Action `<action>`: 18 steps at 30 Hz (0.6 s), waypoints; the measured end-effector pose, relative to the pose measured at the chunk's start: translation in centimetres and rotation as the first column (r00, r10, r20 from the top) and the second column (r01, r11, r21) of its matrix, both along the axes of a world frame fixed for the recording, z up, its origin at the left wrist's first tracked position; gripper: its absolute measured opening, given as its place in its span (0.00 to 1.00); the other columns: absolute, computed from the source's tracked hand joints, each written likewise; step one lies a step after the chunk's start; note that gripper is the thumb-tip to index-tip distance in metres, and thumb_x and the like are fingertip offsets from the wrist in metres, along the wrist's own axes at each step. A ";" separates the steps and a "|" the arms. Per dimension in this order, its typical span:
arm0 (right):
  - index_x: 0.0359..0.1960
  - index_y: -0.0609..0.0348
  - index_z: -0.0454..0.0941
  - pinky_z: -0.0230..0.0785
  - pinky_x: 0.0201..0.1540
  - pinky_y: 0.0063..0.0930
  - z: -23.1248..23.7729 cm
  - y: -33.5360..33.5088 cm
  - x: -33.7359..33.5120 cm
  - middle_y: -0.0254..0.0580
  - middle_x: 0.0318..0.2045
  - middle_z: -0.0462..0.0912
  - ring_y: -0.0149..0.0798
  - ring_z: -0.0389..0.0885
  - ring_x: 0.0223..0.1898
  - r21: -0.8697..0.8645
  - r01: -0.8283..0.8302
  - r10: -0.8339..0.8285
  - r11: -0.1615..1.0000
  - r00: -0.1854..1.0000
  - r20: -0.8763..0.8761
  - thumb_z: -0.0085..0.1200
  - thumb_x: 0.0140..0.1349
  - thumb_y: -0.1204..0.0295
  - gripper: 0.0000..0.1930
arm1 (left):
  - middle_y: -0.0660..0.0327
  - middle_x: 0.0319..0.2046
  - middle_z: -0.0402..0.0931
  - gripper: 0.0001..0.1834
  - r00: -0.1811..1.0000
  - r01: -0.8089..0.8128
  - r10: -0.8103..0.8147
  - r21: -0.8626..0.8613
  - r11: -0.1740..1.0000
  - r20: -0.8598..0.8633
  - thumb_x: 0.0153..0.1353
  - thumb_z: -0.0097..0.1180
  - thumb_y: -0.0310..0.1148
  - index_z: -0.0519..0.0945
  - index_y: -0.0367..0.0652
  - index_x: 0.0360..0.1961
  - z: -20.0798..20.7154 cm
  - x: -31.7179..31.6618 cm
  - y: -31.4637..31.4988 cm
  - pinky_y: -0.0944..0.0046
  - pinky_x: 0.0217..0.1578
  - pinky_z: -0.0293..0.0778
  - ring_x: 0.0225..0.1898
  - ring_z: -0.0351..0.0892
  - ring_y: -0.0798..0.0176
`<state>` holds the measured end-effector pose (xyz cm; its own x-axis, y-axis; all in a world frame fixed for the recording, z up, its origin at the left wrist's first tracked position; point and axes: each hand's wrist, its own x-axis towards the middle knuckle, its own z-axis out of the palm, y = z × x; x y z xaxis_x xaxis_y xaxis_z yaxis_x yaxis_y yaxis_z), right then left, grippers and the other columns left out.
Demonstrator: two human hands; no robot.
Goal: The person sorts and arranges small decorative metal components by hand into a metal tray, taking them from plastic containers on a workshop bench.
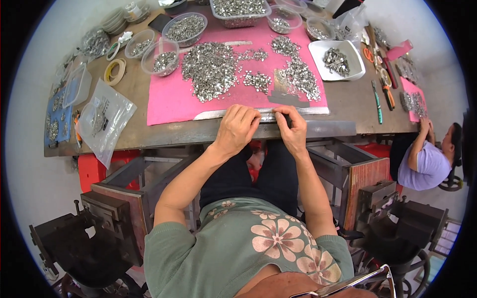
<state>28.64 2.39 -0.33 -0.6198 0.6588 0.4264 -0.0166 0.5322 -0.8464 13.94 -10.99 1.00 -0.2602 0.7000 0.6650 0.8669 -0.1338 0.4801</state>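
Bench (pixel 343 107), pink mat (pixel 169 102) catching piles of small metal parts (pixel 211 67). Tubs (pixel 185 27) hold sorted stock. Left hand (pixel 237 129) and right hand (pixel 294 130) pinch a thin metal strip (pixel 266 117) at the mat's near edge, probably steadying it.

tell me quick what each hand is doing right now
left hand: fingers curled down on the metal strip at the mat edge
right hand: pinching the same strip

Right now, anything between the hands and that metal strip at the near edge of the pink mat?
Nothing visible. Both the left hand and the right hand already rest on the metal strip at the near edge of the pink mat. The heaps of small metal parts lie farther back, apart from the hands.
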 end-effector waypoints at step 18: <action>0.50 0.65 0.81 0.71 0.48 0.25 1.0 0.9 1.1 0.38 0.42 0.82 0.31 0.78 0.40 -0.106 -0.106 0.115 0.989 0.990 0.085 0.62 0.64 0.78 0.13 | 0.59 0.46 0.81 0.24 0.991 -0.114 0.110 -0.046 0.992 -0.080 0.54 0.72 0.36 0.82 0.44 0.52 -1.5 -0.6 -2.2 0.46 0.57 0.65 0.49 0.77 0.53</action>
<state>29.77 3.27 0.64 -0.7242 0.6210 0.2999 0.0085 0.4429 -0.8965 13.37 -13.15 -0.51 -0.2879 0.7025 0.6509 0.9099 -0.0114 0.4147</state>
